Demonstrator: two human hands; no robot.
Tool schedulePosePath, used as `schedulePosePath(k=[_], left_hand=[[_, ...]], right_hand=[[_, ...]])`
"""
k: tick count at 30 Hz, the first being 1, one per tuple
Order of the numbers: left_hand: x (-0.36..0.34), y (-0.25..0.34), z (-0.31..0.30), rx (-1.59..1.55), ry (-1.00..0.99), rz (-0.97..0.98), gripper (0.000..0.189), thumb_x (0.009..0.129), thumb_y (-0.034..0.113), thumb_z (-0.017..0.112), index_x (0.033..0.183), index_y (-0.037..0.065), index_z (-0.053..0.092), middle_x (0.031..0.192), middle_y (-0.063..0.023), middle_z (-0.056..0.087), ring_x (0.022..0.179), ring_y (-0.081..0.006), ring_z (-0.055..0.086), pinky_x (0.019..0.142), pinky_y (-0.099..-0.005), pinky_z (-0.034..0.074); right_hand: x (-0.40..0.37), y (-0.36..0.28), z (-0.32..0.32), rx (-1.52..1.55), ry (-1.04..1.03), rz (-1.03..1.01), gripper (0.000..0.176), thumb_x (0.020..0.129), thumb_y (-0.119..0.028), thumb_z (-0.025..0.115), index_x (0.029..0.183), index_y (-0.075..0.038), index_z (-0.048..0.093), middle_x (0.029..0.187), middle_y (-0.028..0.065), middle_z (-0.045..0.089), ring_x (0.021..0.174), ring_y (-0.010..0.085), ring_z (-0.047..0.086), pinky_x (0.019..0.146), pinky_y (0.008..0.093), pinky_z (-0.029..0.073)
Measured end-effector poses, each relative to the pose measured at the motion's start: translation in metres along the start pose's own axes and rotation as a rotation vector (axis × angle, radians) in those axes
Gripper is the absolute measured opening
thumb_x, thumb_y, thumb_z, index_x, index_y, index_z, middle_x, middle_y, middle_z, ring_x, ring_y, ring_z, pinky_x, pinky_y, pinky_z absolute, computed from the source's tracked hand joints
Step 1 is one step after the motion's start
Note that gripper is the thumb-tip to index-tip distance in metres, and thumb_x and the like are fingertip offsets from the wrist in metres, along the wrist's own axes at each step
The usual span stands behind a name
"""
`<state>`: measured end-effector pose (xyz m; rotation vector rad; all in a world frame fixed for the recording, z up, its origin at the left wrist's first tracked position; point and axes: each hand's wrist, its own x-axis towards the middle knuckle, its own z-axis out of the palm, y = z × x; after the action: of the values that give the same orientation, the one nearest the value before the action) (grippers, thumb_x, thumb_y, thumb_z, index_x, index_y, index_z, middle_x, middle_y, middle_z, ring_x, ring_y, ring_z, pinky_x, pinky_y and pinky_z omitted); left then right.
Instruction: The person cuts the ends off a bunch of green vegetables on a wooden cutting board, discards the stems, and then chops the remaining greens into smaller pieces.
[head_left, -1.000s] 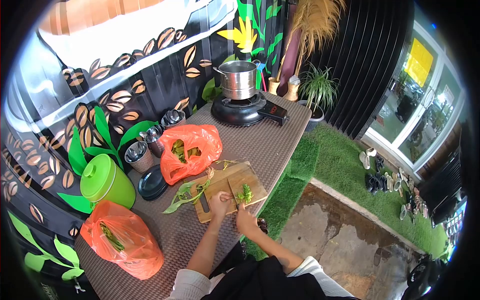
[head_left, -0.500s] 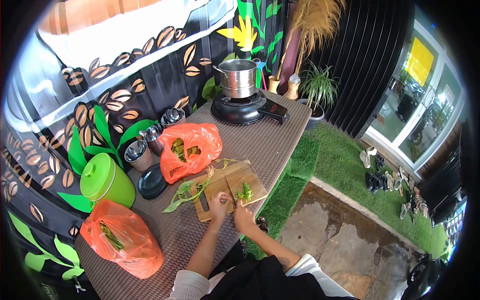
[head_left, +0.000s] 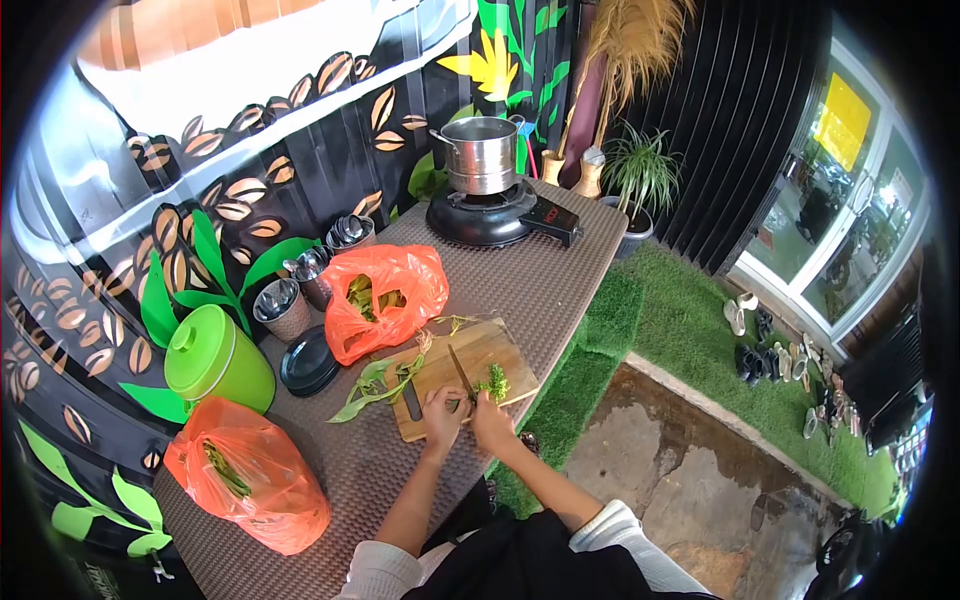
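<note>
My right hand (head_left: 491, 426) is closed around the handle of a knife (head_left: 462, 371), whose dark blade points away over the wooden cutting board (head_left: 500, 345). Just left of the knife, my left hand (head_left: 442, 415) is closed with its fingers bent, and a bit of green shows at the fingertips; most of what it holds is hidden. Chopped greens (head_left: 493, 382) lie in a small heap right of the blade. Long leafy greens (head_left: 372, 392) with roots spread over the board's left side and onto the table.
Two orange plastic bags (head_left: 425, 270) (head_left: 290, 500) with greens stand on the brown woven table (head_left: 540, 260). Behind are a green lidded bucket (head_left: 225, 360), black plates (head_left: 308, 362) and cups of cutlery (head_left: 280, 305). A steel pot (head_left: 482, 160) sits on a black gas stove (head_left: 480, 220).
The knife blade has turned and shows more clearly over the board. Both hands have shifted only slightly, staying close together at the board's near edge.
</note>
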<state>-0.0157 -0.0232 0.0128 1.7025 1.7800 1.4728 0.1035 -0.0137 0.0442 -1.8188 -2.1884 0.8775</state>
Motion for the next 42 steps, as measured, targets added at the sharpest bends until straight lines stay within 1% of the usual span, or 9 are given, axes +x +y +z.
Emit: schedulePosePath(k=[2,7,10,13,17,19,29,32,42], left_hand=[[0.002,-0.003,0.001,-0.044,0.011,0.024,0.015,0.074,0.000,0.070,0.087,0.003,0.063,0.080,-0.0065,0.067,0.081,-0.0204,0.060,0.070,-0.0312,0.050],[0.002,-0.006,0.002,-0.151,-0.029,-0.184,0.017,0.073,-0.002,0.070,0.087,0.002,0.063,0.082,-0.0071,0.067,0.084,-0.0210,0.060,0.073,-0.0308,0.049],[0.003,-0.009,0.004,-0.160,-0.015,-0.205,0.017,0.073,-0.001,0.071,0.087,0.003,0.062,0.082,-0.0076,0.067,0.085,-0.0211,0.060,0.072,-0.0304,0.050],[0.002,-0.008,0.001,0.017,0.061,-0.054,0.018,0.072,0.001,0.073,0.087,0.004,0.062,0.080,-0.0073,0.067,0.083,-0.0211,0.060,0.071,-0.0314,0.049],[-0.002,0.002,0.002,0.003,0.100,-0.092,0.018,0.072,0.002,0.073,0.087,0.004,0.063,0.078,-0.0058,0.068,0.082,-0.0224,0.059,0.074,-0.0340,0.047],[0.000,-0.002,0.009,0.044,0.087,-0.021,0.017,0.073,0.003,0.072,0.087,0.005,0.063,0.077,-0.0043,0.068,0.082,-0.0239,0.059,0.077,-0.0368,0.046],[0.008,-0.007,0.010,-0.048,-0.010,-0.012,0.015,0.073,0.005,0.072,0.085,0.005,0.062,0.080,-0.0049,0.069,0.085,-0.0254,0.059,0.077,-0.0370,0.046],[0.010,-0.014,0.011,0.033,-0.057,-0.025,0.019,0.074,0.004,0.073,0.089,0.003,0.063,0.082,-0.0057,0.070,0.091,-0.0220,0.061,0.079,-0.0335,0.047],[0.008,-0.018,0.013,-0.102,0.002,-0.069,0.021,0.071,0.002,0.073,0.089,0.003,0.063,0.080,-0.0056,0.069,0.081,-0.0228,0.060,0.076,-0.0331,0.048]], right_hand=[[0.000,0.004,-0.002,0.004,-0.006,-0.009,0.029,0.090,-0.015,0.046,0.114,-0.001,0.038,0.099,0.0290,0.062,0.092,0.0443,0.063,0.077,0.0513,0.051],[-0.026,-0.007,0.003,-0.053,-0.004,0.025,0.029,0.089,-0.012,0.047,0.113,0.000,0.038,0.101,0.0286,0.062,0.091,0.0435,0.063,0.077,0.0506,0.052],[-0.025,-0.008,0.010,-0.120,0.041,-0.005,0.030,0.087,-0.010,0.049,0.113,0.000,0.038,0.096,0.0273,0.064,0.087,0.0426,0.065,0.076,0.0497,0.053],[-0.013,-0.003,-0.002,-0.087,0.010,0.000,0.030,0.087,-0.011,0.049,0.113,0.000,0.038,0.089,0.0255,0.065,0.084,0.0419,0.065,0.073,0.0493,0.053],[-0.018,0.007,-0.004,-0.077,0.053,0.033,0.026,0.088,-0.012,0.047,0.111,-0.001,0.039,0.084,0.0244,0.066,0.085,0.0418,0.065,0.073,0.0499,0.052],[-0.021,0.014,-0.006,-0.098,0.053,0.003,0.025,0.089,-0.014,0.044,0.110,-0.002,0.039,0.088,0.0261,0.066,0.086,0.0423,0.065,0.075,0.0509,0.051],[-0.023,0.007,-0.011,-0.116,0.023,-0.036,0.025,0.087,-0.011,0.047,0.109,0.000,0.039,0.087,0.0272,0.064,0.084,0.0451,0.064,0.074,0.0513,0.051],[-0.026,0.000,0.000,-0.149,0.034,0.030,0.030,0.086,-0.007,0.049,0.113,-0.001,0.038,0.093,0.0261,0.065,0.092,0.0399,0.065,0.078,0.0474,0.053],[-0.025,-0.001,-0.002,-0.131,0.023,-0.017,0.030,0.086,-0.010,0.049,0.112,0.001,0.037,0.087,0.0268,0.065,0.085,0.0422,0.065,0.072,0.0498,0.053]])
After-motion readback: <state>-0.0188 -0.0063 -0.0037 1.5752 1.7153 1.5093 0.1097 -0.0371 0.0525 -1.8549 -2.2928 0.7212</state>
